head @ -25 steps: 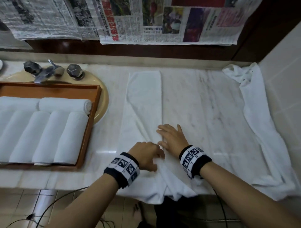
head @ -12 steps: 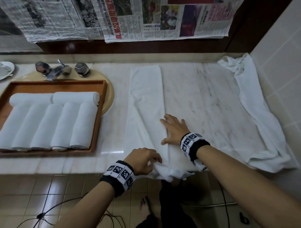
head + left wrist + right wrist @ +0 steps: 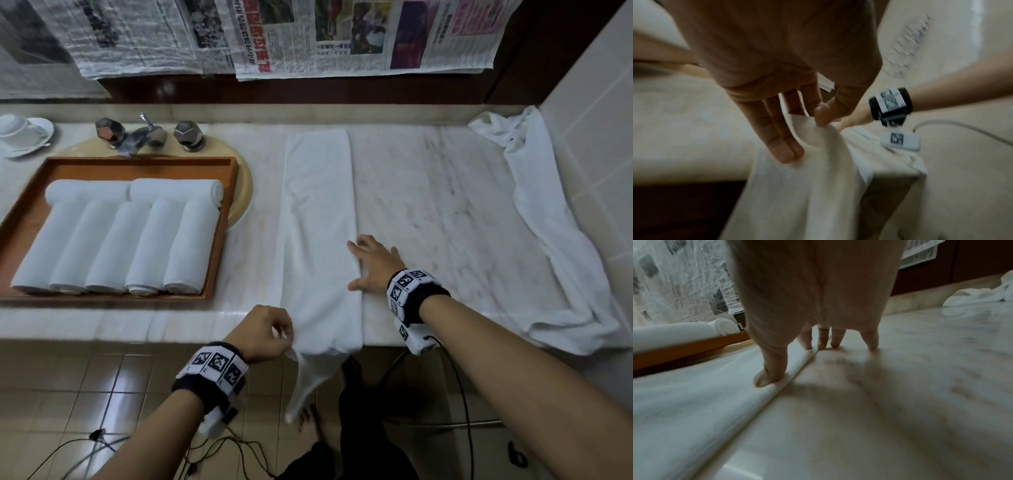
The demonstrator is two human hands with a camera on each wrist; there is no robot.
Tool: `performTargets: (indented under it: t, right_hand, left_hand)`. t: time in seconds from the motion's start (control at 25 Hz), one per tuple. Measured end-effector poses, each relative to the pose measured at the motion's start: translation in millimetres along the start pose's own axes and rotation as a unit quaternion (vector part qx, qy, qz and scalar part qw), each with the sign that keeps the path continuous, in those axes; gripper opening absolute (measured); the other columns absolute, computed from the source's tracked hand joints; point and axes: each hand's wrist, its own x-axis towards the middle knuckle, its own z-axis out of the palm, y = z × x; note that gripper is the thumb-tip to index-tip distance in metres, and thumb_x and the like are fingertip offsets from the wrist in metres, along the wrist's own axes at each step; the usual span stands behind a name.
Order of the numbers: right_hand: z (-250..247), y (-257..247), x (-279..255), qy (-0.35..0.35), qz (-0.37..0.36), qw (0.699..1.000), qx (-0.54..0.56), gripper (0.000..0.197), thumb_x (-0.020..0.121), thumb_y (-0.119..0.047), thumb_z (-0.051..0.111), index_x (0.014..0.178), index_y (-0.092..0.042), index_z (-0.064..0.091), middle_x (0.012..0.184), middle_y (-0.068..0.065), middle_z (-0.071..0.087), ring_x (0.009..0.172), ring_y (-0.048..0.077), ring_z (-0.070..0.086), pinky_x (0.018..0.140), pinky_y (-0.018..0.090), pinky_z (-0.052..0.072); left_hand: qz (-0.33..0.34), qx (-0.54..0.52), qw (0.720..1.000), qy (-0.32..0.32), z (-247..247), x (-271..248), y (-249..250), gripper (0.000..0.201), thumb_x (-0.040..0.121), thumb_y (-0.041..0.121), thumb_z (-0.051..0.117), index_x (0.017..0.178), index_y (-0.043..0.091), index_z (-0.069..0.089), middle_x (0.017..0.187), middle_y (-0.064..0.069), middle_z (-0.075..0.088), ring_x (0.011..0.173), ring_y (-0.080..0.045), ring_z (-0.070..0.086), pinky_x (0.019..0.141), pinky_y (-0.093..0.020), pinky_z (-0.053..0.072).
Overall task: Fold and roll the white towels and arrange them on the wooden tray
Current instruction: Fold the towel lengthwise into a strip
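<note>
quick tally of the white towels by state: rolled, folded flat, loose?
Rolled towels on the wooden tray: 7 (five side by side, two across the back)
Folded towel on the counter, left hand pinching its near end, right hand pressing its edge: 1
Loose towel by the right wall: 1
Total: 9

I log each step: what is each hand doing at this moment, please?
Left hand: pinches the hanging end of the folded white towel.
Right hand: open, fingers spread, pressing that towel's right edge on the marble counter.
</note>
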Motion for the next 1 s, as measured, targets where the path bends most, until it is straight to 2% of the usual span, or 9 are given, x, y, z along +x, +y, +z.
performTargets:
  t: [0.08,0.16,0.24,0.32,0.4,0.52,0.64,0.84,1.0]
  right_hand:
    - [2,-2,-5,0.003,0.006,1.0,0.005,0.097,0.08,-0.051,0.07,0.154,-0.029,0.011,0.16,-0.008,0.001,0.147,0.014,0.01,0.118,0.056,0.002]
    - [8,-4,-13,0.014,0.011,1.0,0.012,0.089,0.086,-0.046,0.065,0.155,-0.027,0.011,0.161,-0.008,-0.002,0.148,0.012,0.003,0.118,0.055,0.001]
    - [16,-6,-20,0.019,0.017,1.0,0.017,0.08,0.092,-0.043,0.058,0.155,-0.027,0.01,0.162,-0.009,-0.005,0.148,0.012,-0.004,0.118,0.055,0.0]
    - [18,-13,-25,0.017,0.042,0.999,0.024,0.076,0.095,-0.038,0.055,0.154,-0.026,0.01,0.162,-0.006,-0.007,0.148,0.013,-0.007,0.117,0.056,-0.002]
    - [15,-28,-24,0.038,0.066,0.997,0.015,0.072,0.094,-0.028,0.055,0.153,-0.023,0.014,0.162,-0.001,-0.006,0.149,0.02,-0.003,0.116,0.059,-0.001]
    - [14,-68,-15,0.101,-0.057,0.993,-0.039,0.059,0.093,-0.016,0.052,0.148,-0.022,0.03,0.16,0.0,0.01,0.146,0.024,0.01,0.117,0.055,0.012]
    - [19,-107,-2,0.049,-0.244,0.959,-0.135,0.054,0.091,-0.002,0.054,0.14,-0.022,0.046,0.154,0.004,0.028,0.138,0.025,0.027,0.107,0.043,0.03]
    - [9,-135,15,0.025,-0.308,0.902,-0.303,0.029,0.094,-0.004,0.046,0.117,-0.016,0.058,0.13,0.005,0.05,0.121,0.026,0.04,0.093,0.04,0.038]
    - [-4,-137,28,0.024,-0.362,0.855,-0.37,0.028,0.098,-0.006,0.038,0.116,-0.017,0.056,0.122,0.001,0.055,0.125,0.025,0.039,0.106,0.049,0.025]
  left_hand:
    - [-0.084,-0.104,0.988,0.082,9,-4,2,0.017,0.07,0.006,0.067,0.063,0.022,0.066,0.071,0.0,0.068,0.065,-0.016,0.063,0.064,-0.036,0.057]
    - [-0.14,-0.176,0.961,0.161,18,-7,4,0.021,0.071,0.005,0.073,0.082,0.021,0.067,0.083,-0.001,0.064,0.067,-0.017,0.062,0.057,-0.028,0.051]
    - [-0.205,-0.219,0.93,0.215,25,-8,1,0.041,0.069,0.009,0.079,0.103,0.025,0.061,0.094,0.002,0.059,0.078,-0.017,0.062,0.058,-0.023,0.048]
    - [-0.267,-0.23,0.906,0.236,28,-7,-1,0.044,0.071,0.016,0.083,0.109,0.022,0.062,0.095,0.002,0.063,0.088,-0.016,0.063,0.064,-0.021,0.048]
    - [-0.3,-0.226,0.895,0.24,27,-3,0,0.032,0.074,0.021,0.082,0.103,0.016,0.068,0.089,0.002,0.067,0.085,-0.013,0.063,0.067,-0.02,0.048]
    - [-0.339,-0.229,0.876,0.257,24,3,4,0.016,0.081,0.025,0.077,0.091,0.015,0.073,0.085,0.001,0.068,0.085,-0.014,0.062,0.075,-0.025,0.05]
    - [-0.367,-0.215,0.866,0.262,25,5,6,0.014,0.087,0.027,0.07,0.09,0.015,0.075,0.089,-0.003,0.069,0.084,-0.016,0.06,0.074,-0.025,0.046]
    - [-0.375,-0.207,0.87,0.245,24,7,2,0.017,0.089,0.028,0.065,0.091,0.013,0.075,0.091,-0.006,0.069,0.087,-0.022,0.061,0.076,-0.025,0.047]
    - [-0.368,-0.2,0.873,0.248,26,6,2,0.018,0.091,0.024,0.061,0.089,0.012,0.073,0.085,-0.004,0.065,0.086,-0.021,0.056,0.081,-0.025,0.046]
